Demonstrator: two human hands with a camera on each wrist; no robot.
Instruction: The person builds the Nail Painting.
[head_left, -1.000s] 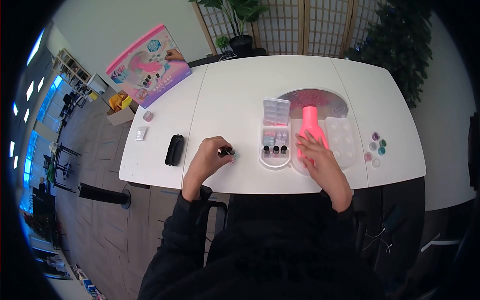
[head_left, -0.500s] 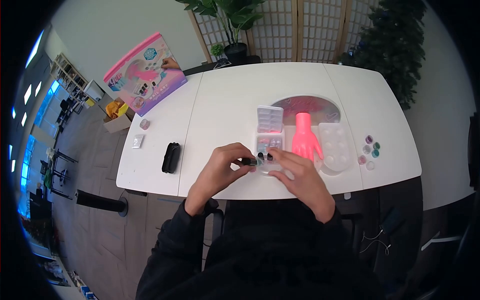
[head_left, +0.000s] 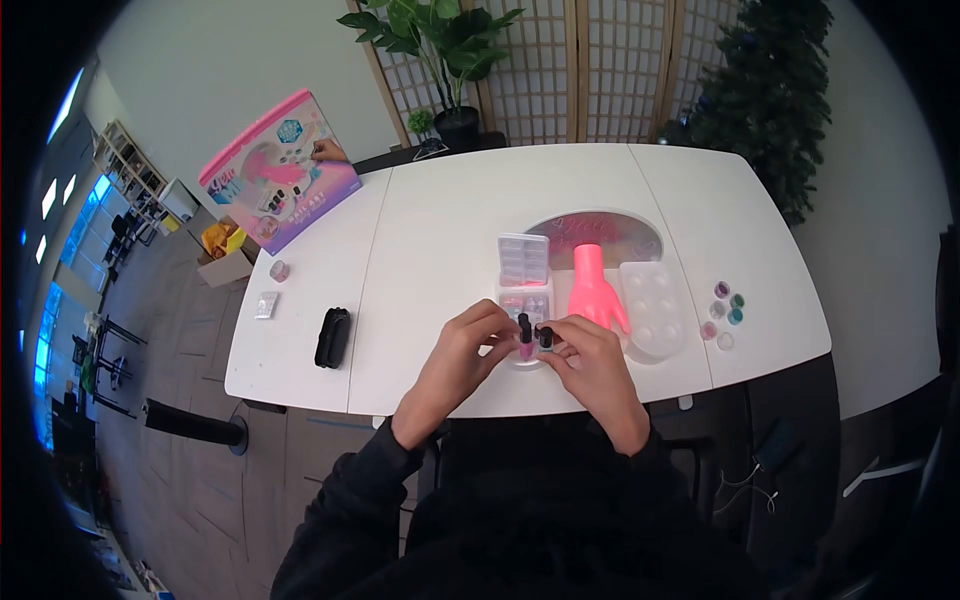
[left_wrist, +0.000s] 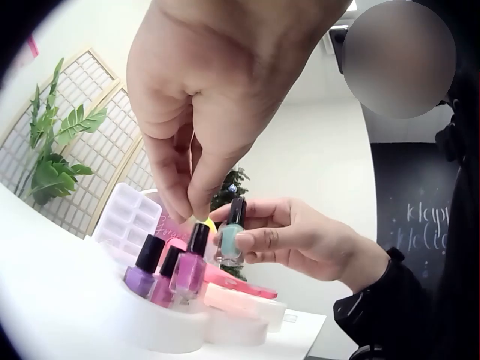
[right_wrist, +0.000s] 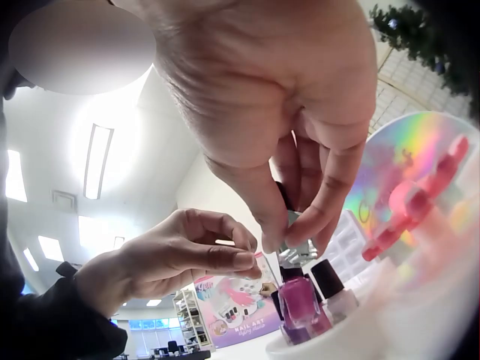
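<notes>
Pinching the teal bottle (left_wrist: pixel 231 238) between thumb and fingertips, the right hand (head_left: pixel 598 368) keeps it upright, black cap up, at the rounded front end of the white tray (left_wrist: pixel 161 330). The magenta bottle (left_wrist: pixel 188 274) stands in that end just beside it, with a purple bottle (left_wrist: pixel 141 276) and a pink bottle (left_wrist: pixel 164 286) close by. The left hand (head_left: pixel 465 350) points down at the magenta bottle's cap, its fingers drawn together; I cannot tell whether they touch the cap or pinch anything. Behind the bottles, small compartments sit under a raised clear lid (head_left: pixel 523 260). To the right is the pink model hand (head_left: pixel 594 296), fingers toward the person, then a pale palette (head_left: pixel 654 312) with round wells; a shiny half-round panel (head_left: pixel 625 236) rises at the back. Farther right on the white table (head_left: pixel 440 230) lies a cluster of little pots (head_left: pixel 720 311). Well to the left are a black case (head_left: pixel 332 338), a small packet (head_left: pixel 266 305), a small jar (head_left: pixel 279 270) and, tilted near the far corner, the nail art box (head_left: pixel 278 180).
</notes>
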